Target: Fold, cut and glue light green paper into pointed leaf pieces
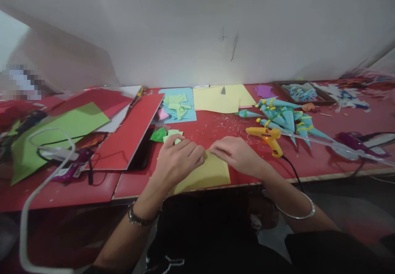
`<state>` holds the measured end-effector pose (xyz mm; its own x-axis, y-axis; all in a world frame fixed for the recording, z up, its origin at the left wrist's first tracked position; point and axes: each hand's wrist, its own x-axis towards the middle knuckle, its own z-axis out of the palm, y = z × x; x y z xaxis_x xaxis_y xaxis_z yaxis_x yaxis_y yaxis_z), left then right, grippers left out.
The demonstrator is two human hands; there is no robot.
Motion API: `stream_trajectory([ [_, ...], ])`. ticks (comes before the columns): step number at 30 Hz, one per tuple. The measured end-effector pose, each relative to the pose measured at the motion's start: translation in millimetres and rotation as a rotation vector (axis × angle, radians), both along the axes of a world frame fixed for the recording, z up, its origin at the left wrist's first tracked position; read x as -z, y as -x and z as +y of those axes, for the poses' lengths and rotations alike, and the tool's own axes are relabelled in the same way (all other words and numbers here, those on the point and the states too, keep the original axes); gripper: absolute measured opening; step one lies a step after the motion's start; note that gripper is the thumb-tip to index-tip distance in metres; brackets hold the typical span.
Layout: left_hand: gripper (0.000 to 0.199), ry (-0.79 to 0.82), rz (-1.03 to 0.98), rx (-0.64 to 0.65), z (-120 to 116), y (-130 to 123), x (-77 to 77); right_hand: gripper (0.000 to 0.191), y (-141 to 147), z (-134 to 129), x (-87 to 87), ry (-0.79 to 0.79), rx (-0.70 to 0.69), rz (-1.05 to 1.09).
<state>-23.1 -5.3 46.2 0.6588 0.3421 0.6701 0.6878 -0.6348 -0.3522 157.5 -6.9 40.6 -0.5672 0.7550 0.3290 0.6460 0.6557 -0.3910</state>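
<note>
My left hand [180,159] is curled with its fingers bent together over a yellow sheet [212,173] at the table's front edge. Close beside it, my right hand [236,154] has its thumb and fingers pinched. The fingertips of both hands nearly meet above the sheet's far edge; what lies between them is too small to make out. A yellow glue gun [265,134] rests just beyond my right hand. Light green paper pieces [173,134] and a green item [158,134] lie behind my left hand.
Blue paper cones [285,119] lie at the right, before a tray [328,100] of scraps. Yellow sheets [216,99] and a blue sheet [188,115] are at the back. A red board [129,132] and white cable [26,220] occupy the left.
</note>
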Motion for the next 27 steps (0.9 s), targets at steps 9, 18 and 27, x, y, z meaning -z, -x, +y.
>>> stream_trajectory([
  [9, 0.019, 0.036, -0.098, -0.199, 9, 56, 13.5, 0.025, -38, -1, 9.0, 0.068, 0.159, 0.251],
  [18, 0.026, 1.009, -0.547, -0.006, 0, 45, 19.0, 0.027, -24, 1, 26.4, 0.224, 0.314, 0.461],
  [27, 0.040, 1.198, -0.694, -0.214, 0, 37, 41.0, 0.029, -27, 5, 48.1, 0.079, 0.481, 0.332],
])
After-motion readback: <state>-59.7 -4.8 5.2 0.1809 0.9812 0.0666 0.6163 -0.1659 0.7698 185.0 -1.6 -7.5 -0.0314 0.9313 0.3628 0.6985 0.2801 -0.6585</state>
